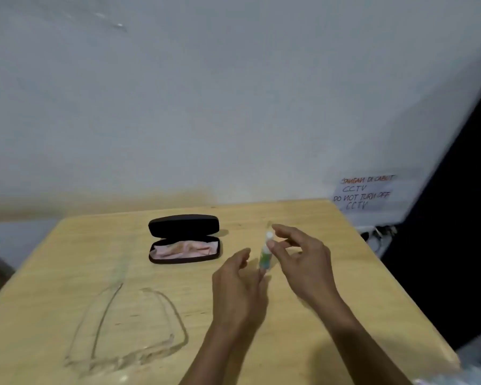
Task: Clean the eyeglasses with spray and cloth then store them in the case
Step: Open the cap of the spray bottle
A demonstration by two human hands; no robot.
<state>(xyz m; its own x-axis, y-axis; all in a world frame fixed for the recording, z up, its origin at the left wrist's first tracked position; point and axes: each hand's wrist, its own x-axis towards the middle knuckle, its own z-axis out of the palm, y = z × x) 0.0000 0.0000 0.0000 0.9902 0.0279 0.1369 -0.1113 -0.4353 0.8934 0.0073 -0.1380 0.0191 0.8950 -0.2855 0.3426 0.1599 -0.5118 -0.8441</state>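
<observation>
Black glasses case (pixel 184 238) lies open toward the table's (pixel 317 343) far edge, lid tipped back, w/ a pink cloth (pixel 182 250) crumpled inside the lower half. Clear-framed eyeglasses (pixel 128 334) rest on the table near the near-left corner, temples unfolded & pointing toward the far edge, lenses toward the near edge; frame is see-through & blurry so detail is hard to make out. Small spray bottle (pixel 265 255), white top, green-ish label, stands upright about mid-table, right of the case. Left hand (pixel 238 287) sits at the bottle's lower part, fingers loosely curled beside it; can't tell if it actually grips. Right hand (pixel 303 259) is at the bottle's top, thumb & forefinger near the white cap, other fingers spread wide; contact unclear. Handwritten paper sign (pixel 364 193) about CCTV on the wall beyond the far-right corner
</observation>
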